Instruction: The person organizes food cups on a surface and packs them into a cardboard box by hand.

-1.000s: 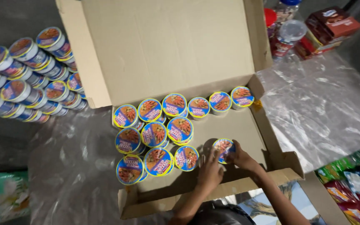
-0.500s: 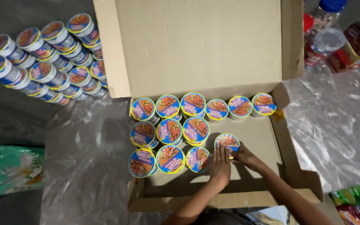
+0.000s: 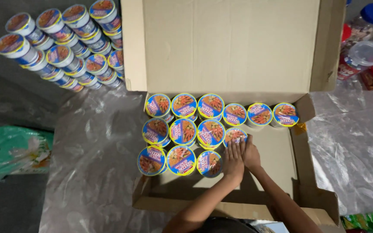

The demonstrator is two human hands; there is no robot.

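Both hands are down inside the open cardboard box, pressed side by side over one cup of instant noodles — the last one in the middle row. The left hand lies flat with its fingers stretched over the near edge of the lid; the right hand sits just beside it, touching it, fingers curved against the cup's right side. Neither hand is closed into a fist; together they cup it between them, though I cannot tell whether it is lifted or resting on the box floor.

That cup stands against its neighbours: a back row of six cups runs along the far wall of the box, the middle row holds four counting this one, and the near row has three. The right part of the box floor is bare cardboard. The big flap stands up behind.

Outside, to the upper left, more cups are stacked in a pile — lying on their sides on crinkled clear plastic sheeting. A green bag lies at the left, and plastic jars sit at the upper right.
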